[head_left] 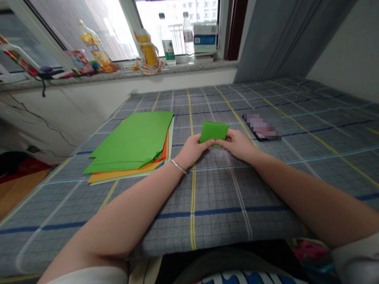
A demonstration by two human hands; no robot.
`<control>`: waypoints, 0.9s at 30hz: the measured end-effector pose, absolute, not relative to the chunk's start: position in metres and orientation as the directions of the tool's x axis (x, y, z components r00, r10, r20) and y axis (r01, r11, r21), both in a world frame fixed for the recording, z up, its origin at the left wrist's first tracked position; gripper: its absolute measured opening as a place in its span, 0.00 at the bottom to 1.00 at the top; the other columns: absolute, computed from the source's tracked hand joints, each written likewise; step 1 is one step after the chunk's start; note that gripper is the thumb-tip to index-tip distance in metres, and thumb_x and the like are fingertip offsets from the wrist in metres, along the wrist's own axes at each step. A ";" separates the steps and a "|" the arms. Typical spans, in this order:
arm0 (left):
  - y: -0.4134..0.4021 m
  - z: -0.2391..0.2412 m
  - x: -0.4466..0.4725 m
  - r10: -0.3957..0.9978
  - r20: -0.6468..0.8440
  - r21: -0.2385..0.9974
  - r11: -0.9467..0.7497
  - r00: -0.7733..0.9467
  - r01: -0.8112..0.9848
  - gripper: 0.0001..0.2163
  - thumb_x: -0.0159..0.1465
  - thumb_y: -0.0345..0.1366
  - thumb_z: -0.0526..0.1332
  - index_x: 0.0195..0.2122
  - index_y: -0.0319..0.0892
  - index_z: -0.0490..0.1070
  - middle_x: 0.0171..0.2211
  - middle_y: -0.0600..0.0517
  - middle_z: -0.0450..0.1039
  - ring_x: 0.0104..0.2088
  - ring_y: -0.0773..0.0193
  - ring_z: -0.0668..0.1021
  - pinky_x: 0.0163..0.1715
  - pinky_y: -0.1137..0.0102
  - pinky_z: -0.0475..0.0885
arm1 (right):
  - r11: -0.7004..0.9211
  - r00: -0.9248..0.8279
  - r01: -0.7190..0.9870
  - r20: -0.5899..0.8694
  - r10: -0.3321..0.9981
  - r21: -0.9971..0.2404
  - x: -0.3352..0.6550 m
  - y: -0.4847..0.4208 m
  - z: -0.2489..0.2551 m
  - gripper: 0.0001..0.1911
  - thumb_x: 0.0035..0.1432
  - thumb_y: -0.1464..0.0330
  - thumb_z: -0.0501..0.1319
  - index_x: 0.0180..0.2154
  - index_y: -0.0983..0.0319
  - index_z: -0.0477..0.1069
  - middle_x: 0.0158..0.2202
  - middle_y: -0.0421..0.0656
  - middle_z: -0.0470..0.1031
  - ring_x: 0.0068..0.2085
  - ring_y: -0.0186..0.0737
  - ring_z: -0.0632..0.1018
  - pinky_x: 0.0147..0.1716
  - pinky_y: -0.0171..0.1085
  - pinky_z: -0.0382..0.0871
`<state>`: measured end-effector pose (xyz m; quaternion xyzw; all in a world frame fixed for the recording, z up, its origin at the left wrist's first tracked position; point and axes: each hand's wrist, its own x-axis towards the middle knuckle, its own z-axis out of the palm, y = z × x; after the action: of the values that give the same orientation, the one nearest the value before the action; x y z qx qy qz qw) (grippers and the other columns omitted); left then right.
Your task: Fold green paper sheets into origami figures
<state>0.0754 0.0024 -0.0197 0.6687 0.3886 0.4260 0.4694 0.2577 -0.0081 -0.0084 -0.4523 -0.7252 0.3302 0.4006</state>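
A small folded piece of green paper [214, 132] is held up over the plaid cloth between my two hands. My left hand [194, 149] grips its left side, thumb along the lower edge. My right hand [235, 142] pinches the lower right corner, its thumb nearly meeting the left one. Both hands are closed on the paper, and the fingers behind it are mostly hidden. To the left lies a stack of coloured paper [133, 138], green on top, with orange, red and pale sheets showing at its edges. A silver bangle [178, 167] circles my left wrist.
A phone [262, 127] with a blurred screen lies right of my hands on the plaid cloth [213, 189]. Along the windowsill [118, 75] stand several bottles, a yellow cup [148, 51] and a blue-and-white box [205, 39]. A grey curtain [284, 39] hangs at the back right.
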 end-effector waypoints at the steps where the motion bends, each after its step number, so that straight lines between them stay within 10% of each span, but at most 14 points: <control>1: 0.002 -0.019 0.076 0.917 0.223 0.959 -0.268 0.332 0.095 0.12 0.54 0.42 0.67 0.32 0.38 0.75 0.28 0.54 0.74 0.28 0.68 0.72 0.32 0.71 0.66 | 0.353 -0.290 0.388 0.250 0.924 -0.851 0.258 -0.008 -0.010 0.08 0.52 0.67 0.64 0.37 0.62 0.75 0.35 0.44 0.80 0.34 0.41 0.78 0.34 0.40 0.72; 27: -0.003 -0.009 0.075 0.872 0.482 0.726 -0.451 0.084 0.518 0.07 0.68 0.36 0.52 0.31 0.44 0.61 0.25 0.56 0.62 0.27 0.66 0.68 0.29 0.71 0.61 | 0.106 -0.382 0.226 0.012 0.924 -0.968 0.257 -0.012 -0.005 0.07 0.49 0.69 0.66 0.34 0.61 0.73 0.27 0.40 0.77 0.26 0.32 0.74 0.23 0.32 0.66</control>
<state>0.0750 -0.0032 -0.0092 0.7114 0.4886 0.4684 0.1888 0.2569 -0.0118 -0.0053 -0.4362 -0.6591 0.5068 0.3442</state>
